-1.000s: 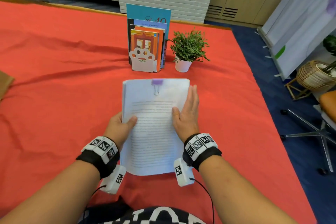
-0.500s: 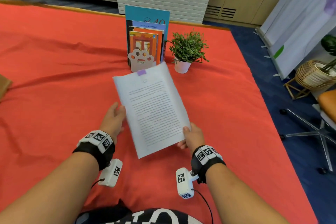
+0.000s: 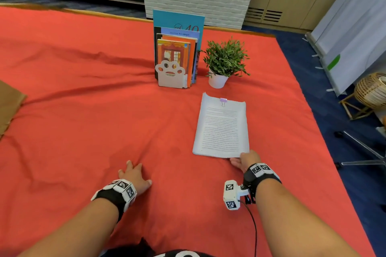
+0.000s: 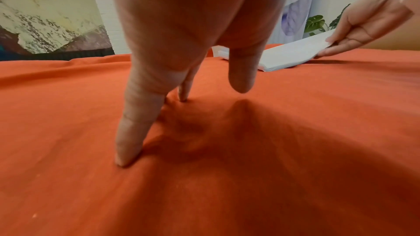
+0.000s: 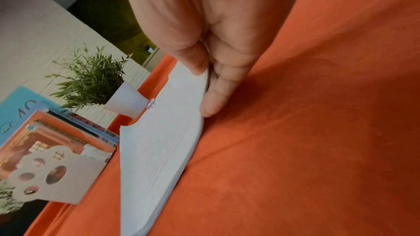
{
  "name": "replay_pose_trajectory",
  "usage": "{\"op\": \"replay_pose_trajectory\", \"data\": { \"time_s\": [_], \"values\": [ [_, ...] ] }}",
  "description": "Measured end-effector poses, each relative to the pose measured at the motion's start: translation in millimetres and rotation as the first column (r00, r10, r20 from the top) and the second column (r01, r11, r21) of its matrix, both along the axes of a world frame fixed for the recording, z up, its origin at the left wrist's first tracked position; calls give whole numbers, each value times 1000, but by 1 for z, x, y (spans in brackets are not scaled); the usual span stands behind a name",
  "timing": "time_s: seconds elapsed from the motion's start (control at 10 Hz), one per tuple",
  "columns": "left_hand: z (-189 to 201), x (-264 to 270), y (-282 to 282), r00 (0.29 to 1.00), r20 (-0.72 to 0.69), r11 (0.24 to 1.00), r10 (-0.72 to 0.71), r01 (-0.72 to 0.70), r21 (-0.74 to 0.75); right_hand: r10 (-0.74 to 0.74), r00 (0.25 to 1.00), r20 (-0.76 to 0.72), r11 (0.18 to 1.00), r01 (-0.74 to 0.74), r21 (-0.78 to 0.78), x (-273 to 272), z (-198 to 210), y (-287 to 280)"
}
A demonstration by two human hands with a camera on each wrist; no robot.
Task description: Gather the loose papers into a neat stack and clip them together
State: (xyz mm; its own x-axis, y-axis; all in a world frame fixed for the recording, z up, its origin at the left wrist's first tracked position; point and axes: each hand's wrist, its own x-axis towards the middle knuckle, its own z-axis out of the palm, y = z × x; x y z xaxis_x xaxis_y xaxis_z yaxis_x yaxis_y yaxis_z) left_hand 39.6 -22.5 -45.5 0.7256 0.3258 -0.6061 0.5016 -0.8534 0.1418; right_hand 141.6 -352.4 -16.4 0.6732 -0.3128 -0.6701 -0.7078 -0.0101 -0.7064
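Note:
A stack of printed white papers (image 3: 222,126) lies on the red cloth, right of centre, in front of the plant pot. A small purple binder clip (image 3: 223,101) holds its far edge. My right hand (image 3: 242,160) pinches the near right corner of the stack (image 5: 159,150), thumb on top and fingers underneath, with that corner slightly raised off the cloth. The clip (image 5: 151,104) shows at the stack's far end in the right wrist view. My left hand (image 3: 133,175) rests on the cloth to the left, its straight fingers (image 4: 129,143) touching the fabric and holding nothing.
Upright books in a white paw-shaped bookend (image 3: 171,75) and a potted green plant (image 3: 224,62) stand just beyond the stack. A brown object (image 3: 8,106) lies at the left edge. The table's right edge drops to blue carpet, with a chair base (image 3: 363,152) there.
My right hand carried the clipped stack from in front of me to the right and lowered it onto the cloth. My left hand let go of it and came down onto the cloth.

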Motion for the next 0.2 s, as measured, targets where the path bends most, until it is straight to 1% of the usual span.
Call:
{"op": "replay_pose_trajectory", "data": {
  "time_s": [0.1,0.2],
  "values": [
    [4,1,1,1000,-2,999,18,-18,-28,527,835,-161,677,-526,-515,-7,15,4],
    [9,-1,2,1000,-11,999,28,-28,-47,138,990,39,941,-118,-316,-7,4,-4]
  ]
}}
